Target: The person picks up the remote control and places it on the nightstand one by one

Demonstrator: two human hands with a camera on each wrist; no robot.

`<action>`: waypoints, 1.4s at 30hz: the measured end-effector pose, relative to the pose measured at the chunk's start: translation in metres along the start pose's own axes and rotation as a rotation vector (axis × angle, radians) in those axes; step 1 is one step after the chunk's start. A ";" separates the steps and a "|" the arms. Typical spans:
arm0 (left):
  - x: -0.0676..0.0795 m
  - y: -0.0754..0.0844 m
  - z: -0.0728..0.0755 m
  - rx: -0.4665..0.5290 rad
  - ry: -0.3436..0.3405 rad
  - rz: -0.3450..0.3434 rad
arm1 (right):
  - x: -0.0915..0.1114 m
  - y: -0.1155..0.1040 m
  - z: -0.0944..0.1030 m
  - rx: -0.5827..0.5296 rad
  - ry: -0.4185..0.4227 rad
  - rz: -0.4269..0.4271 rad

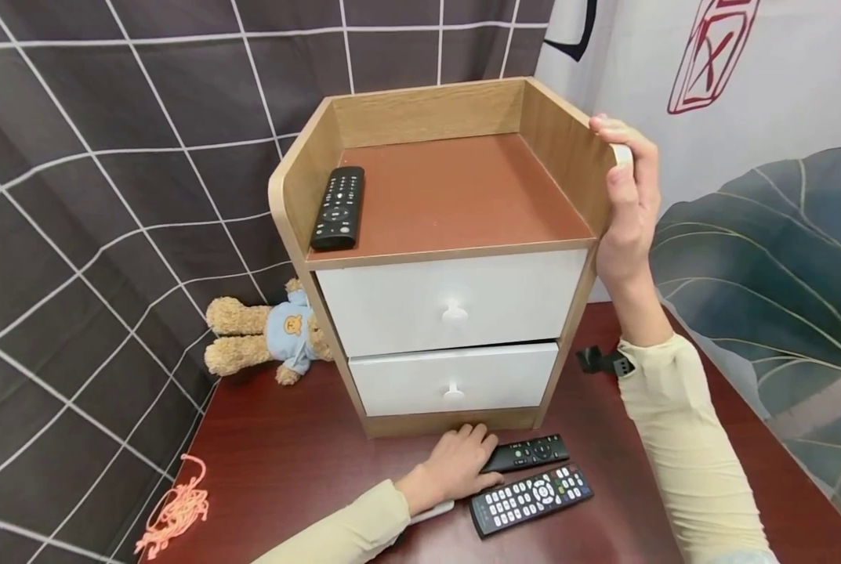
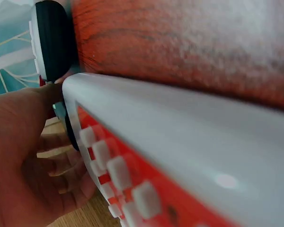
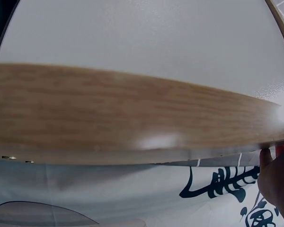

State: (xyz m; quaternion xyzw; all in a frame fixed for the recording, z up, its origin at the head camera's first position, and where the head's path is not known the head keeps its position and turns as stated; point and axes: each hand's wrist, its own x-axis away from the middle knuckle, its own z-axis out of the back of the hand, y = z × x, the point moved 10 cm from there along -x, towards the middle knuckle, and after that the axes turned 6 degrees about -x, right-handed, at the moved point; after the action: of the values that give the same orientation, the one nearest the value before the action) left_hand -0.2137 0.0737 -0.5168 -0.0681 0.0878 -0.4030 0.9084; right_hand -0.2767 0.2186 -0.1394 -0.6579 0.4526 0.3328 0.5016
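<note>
A small wooden nightstand (image 1: 448, 258) with two white drawers stands on the dark red table. My right hand (image 1: 628, 204) grips the top of its right side panel, thumb toward the front and fingers over the edge; the right wrist view shows the wooden edge close up and a little of the hand (image 3: 277, 184). At the nightstand's foot, my left hand (image 1: 455, 464) holds the left end of a slim black remote control (image 1: 533, 452). A white remote with an orange face (image 2: 180, 123) lies beneath my left wrist, mostly hidden in the head view.
A larger dark remote with white buttons (image 1: 533, 499) lies in front. Another black remote (image 1: 338, 207) rests on the nightstand's top, at left. A teddy bear (image 1: 272, 333) lies left of the nightstand, and tangled pink string (image 1: 176, 509) near the table's left edge. Curtains hang behind.
</note>
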 end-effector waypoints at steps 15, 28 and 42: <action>-0.001 0.007 0.013 -0.050 0.097 -0.121 | 0.000 0.000 -0.003 -0.005 -0.005 0.007; 0.013 0.000 0.042 0.031 0.209 -0.134 | 0.000 0.000 0.002 -0.010 -0.005 0.005; 0.060 -0.033 0.149 0.341 0.303 -0.090 | 0.000 -0.004 -0.002 0.008 -0.016 0.013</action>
State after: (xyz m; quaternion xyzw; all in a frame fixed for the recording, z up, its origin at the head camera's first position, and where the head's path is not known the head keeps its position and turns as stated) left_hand -0.1664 0.0151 -0.3715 0.1439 0.1506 -0.4577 0.8643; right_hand -0.2729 0.2167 -0.1377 -0.6504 0.4541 0.3392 0.5057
